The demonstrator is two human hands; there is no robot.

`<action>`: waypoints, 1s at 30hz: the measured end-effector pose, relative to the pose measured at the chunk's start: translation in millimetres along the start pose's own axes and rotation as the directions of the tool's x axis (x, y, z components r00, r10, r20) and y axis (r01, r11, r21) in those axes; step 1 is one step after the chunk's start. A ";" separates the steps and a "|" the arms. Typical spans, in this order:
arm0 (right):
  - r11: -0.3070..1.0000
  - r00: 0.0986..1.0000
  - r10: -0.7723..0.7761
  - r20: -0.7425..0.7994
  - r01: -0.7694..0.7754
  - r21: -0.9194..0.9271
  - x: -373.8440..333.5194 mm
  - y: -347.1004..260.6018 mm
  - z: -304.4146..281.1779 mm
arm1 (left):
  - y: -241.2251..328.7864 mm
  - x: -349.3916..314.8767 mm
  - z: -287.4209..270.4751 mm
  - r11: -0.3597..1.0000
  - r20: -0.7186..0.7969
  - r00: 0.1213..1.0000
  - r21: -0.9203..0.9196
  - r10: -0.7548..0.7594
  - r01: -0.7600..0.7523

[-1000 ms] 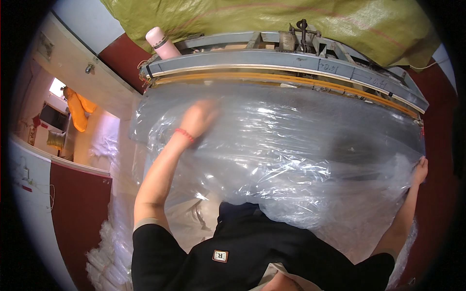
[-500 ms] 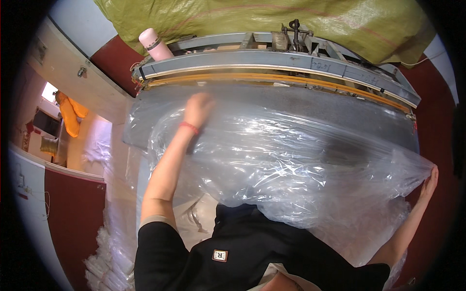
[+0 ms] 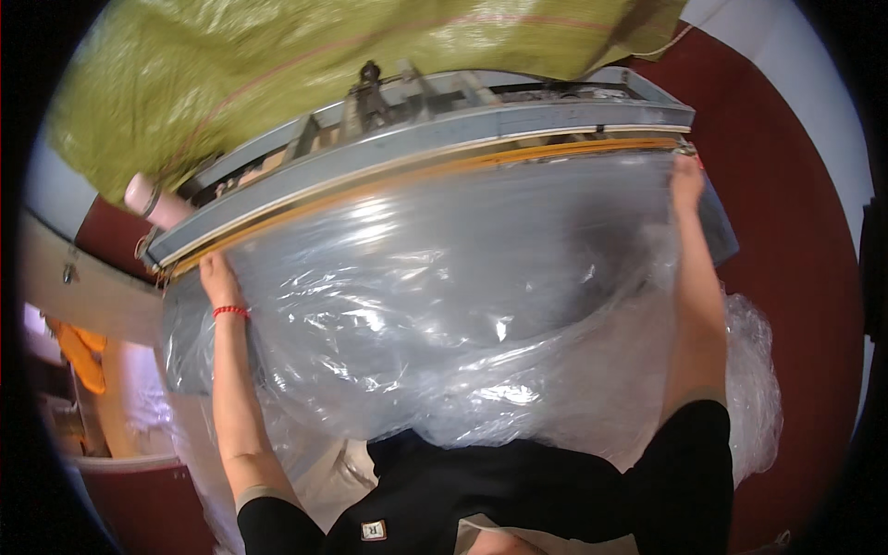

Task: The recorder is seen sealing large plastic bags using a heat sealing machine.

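A wide sheet of clear plastic film [image 3: 444, 250] stretches across the grey tabletop [image 3: 190, 324], its far edge drawn up along the orange strip [image 3: 398, 180] of a long metal-framed machine [image 3: 435, 129]. My left hand [image 3: 216, 277], with a red bracelet at the wrist, grips the film near the strip's left end. At the opposite end, my right hand [image 3: 686, 185] is closed on the film's far right corner, close against the bar. The fingertips of both hands are partly hidden. Loose, crumpled film sags towards my black shirt.
A pink bottle [image 3: 155, 202] leans by the machine's left end. Yellow-green woven sheeting [image 3: 305, 55] hangs behind it. More bunched film [image 3: 751, 388] lies beyond my right arm. At left are a door [image 3: 83, 273] and an orange item [image 3: 81, 356] past it.
My right hand has moved up and inward from the far right to the machine's bar, carrying the film's corner. My left hand is now at the strip's left end. The view has turned.
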State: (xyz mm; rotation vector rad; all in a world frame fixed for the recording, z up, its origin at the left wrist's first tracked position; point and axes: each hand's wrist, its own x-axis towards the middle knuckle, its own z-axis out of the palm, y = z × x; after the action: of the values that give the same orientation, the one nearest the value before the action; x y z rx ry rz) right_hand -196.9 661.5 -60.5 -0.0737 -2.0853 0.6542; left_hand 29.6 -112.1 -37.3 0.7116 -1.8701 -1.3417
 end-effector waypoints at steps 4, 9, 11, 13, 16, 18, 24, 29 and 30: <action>0.825 0.936 0.303 0.179 -0.352 0.441 -7.3 -27.8 48.2 | -38.4 34.0 -3.9 0.995 -0.107 0.991 -0.042 0.082 -0.087; 0.764 0.897 0.400 0.190 -0.441 0.471 0.8 -30.9 61.1 | -58.3 56.6 -5.9 0.971 -0.054 0.990 -0.196 0.129 -0.137; 0.778 0.886 0.443 0.139 -0.457 0.431 1.9 -31.1 61.7 | -55.8 55.3 -4.9 0.974 -0.077 0.988 -0.171 0.136 -0.147; 0.796 0.884 0.464 0.060 -0.445 0.410 1.7 -29.9 62.8 | -49.9 50.3 -3.7 0.978 -0.088 0.988 -0.154 0.130 -0.142; 0.636 0.845 0.515 0.142 -0.488 0.598 2.6 -20.2 61.5 | -39.8 41.1 -5.1 0.975 -0.147 0.986 -0.196 0.078 -0.107; 0.572 0.813 0.562 0.149 -0.513 0.640 1.2 -12.2 64.0 | -35.6 37.4 -5.9 0.927 -0.136 0.989 -0.359 0.060 -0.106; 0.777 0.851 0.499 0.160 -0.522 0.352 20.5 -48.7 48.5 | -19.9 26.9 -7.1 0.934 -0.108 0.993 -0.357 -0.051 0.009; 0.912 0.982 -0.185 0.026 0.162 0.378 -6.0 -235.0 22.1 | 31.6 -20.6 -35.2 0.929 0.222 0.959 -0.361 0.175 -0.086; 0.832 0.917 -0.383 0.110 0.291 0.472 -24.9 -276.8 22.6 | 42.7 -30.0 -44.1 0.939 0.178 0.972 -0.332 0.154 -0.089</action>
State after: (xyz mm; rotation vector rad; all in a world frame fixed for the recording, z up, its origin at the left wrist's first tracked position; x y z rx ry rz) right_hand -147.0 407.4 42.8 0.6396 -2.0098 0.9301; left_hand 81.7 -100.3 5.3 0.2955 -1.7532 -1.6362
